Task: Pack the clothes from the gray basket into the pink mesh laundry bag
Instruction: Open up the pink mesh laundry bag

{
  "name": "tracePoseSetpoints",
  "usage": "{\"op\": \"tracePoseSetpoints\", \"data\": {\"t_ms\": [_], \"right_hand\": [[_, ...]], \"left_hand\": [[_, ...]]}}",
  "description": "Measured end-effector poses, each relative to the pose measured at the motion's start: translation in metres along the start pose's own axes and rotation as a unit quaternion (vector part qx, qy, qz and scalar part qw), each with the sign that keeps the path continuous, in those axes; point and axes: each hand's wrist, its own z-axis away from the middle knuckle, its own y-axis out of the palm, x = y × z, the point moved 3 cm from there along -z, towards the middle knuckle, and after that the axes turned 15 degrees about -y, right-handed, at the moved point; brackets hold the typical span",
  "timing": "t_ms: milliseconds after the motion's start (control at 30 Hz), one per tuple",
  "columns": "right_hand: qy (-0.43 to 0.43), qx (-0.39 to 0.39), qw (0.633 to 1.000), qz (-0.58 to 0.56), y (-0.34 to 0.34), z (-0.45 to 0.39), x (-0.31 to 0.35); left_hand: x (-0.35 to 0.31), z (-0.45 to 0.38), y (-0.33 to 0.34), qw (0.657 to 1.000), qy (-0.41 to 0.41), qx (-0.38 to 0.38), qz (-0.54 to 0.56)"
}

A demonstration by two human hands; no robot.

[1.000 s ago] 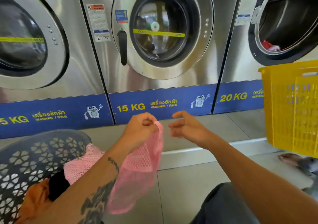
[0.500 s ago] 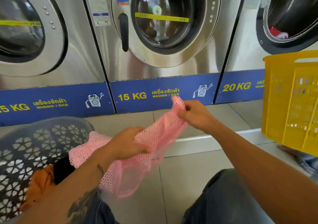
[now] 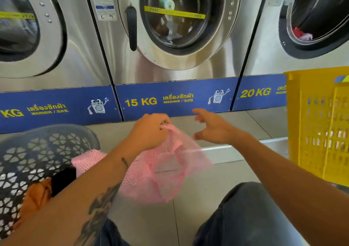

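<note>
Behind left forearm, gray basket (image 3: 45, 151) half-hidden; left hand (image 3: 151, 130) pinches pink mesh bag (image 3: 166, 170); right hand (image 3: 211, 126) spread, empty.

The pale grey tiled floor (image 3: 198, 198) runs beneath both hands, its thin dark grout lines crossing below the fingers (image 3: 164, 122) of the left hand. Beyond the fingers it rises in a low tiled step (image 3: 217, 149) with a light edge strip, reaching the row of steel washing machines (image 3: 175, 72) with blue base panels. Left of the fingers and nearer the person, a round dark grey plastic basket (image 3: 37, 151) with flower-shaped cut-outs stands on the floor. Well to the right of the open right-hand fingers (image 3: 200, 112), a tall yellow slotted plastic basket (image 3: 319, 124) stands on the lower tiles, against the step.
</note>
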Motion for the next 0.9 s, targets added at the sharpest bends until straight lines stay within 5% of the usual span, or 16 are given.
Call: {"op": "tracePoseSetpoints", "data": {"t_ms": [200, 333, 467, 600, 900], "right_hand": [[-0.023, 0.073, 0.996, -0.047, 0.043, -0.001, 0.012], [0.015, -0.025, 0.997, -0.078, 0.013, 0.006, -0.012], [0.061, -0.152, 0.982, -0.091, -0.04, 0.023, -0.044], [0.104, -0.206, 0.973, 0.003, -0.066, 0.034, -0.066], [0.07, -0.078, 0.993, -0.052, -0.03, 0.031, -0.041]], "left_hand": [[-0.027, -0.01, -0.003, 0.999, 0.004, -0.033, 0.042], [-0.022, -0.012, -0.004, 0.997, -0.007, -0.006, 0.075], [-0.004, -0.014, 0.023, 0.999, -0.019, 0.04, -0.025], [0.005, -0.016, 0.056, 0.996, -0.027, 0.069, -0.053], [-0.019, -0.018, 0.052, 0.999, -0.029, 0.04, 0.014]]}}
